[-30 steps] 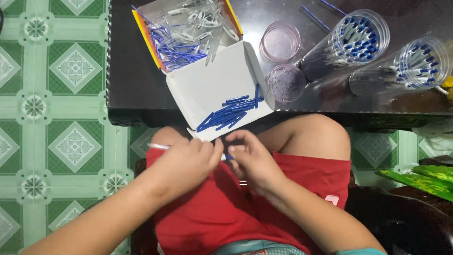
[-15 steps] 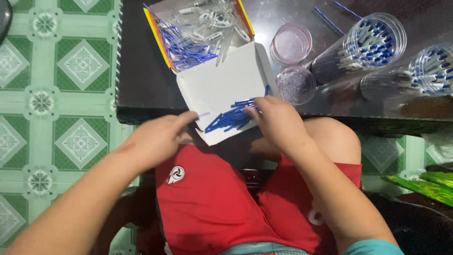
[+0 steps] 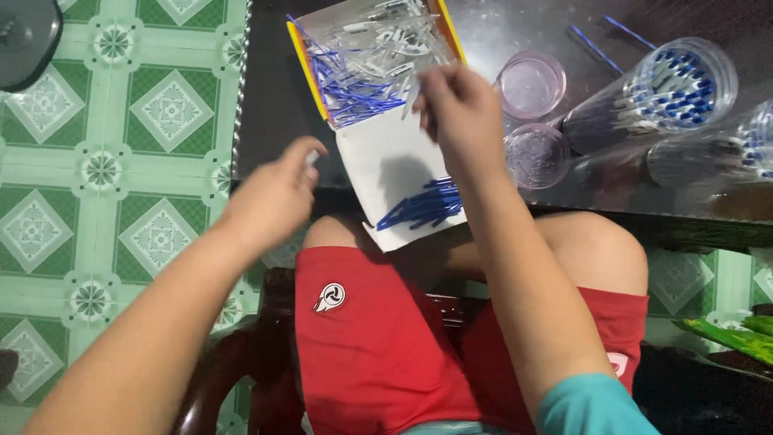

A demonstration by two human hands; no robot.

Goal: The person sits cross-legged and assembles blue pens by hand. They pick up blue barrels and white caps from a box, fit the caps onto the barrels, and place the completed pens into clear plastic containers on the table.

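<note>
My right hand (image 3: 460, 113) hovers over an open yellow-edged box (image 3: 310, 68) full of clear pen barrels and blue refills (image 3: 354, 93); its fingertips pinch a clear pen part at the box's near edge. My left hand (image 3: 274, 197) is at the table's front edge, left of the box's white flap (image 3: 378, 161), fingers closed on a small white piece. A heap of blue pen parts (image 3: 423, 205) lies on the flap's near end, above my lap.
On the dark table (image 3: 274, 113), two round pinkish clear lids (image 3: 530, 83) sit right of the box. Two clear cylinders (image 3: 652, 93) of blue-tipped pens lie further right. The floor at left has green patterned tiles. I sit in red shorts on a dark wooden chair.
My right hand has gone from the blue heap on the flap up to the box of clear parts. My left hand rose slightly toward the table edge.
</note>
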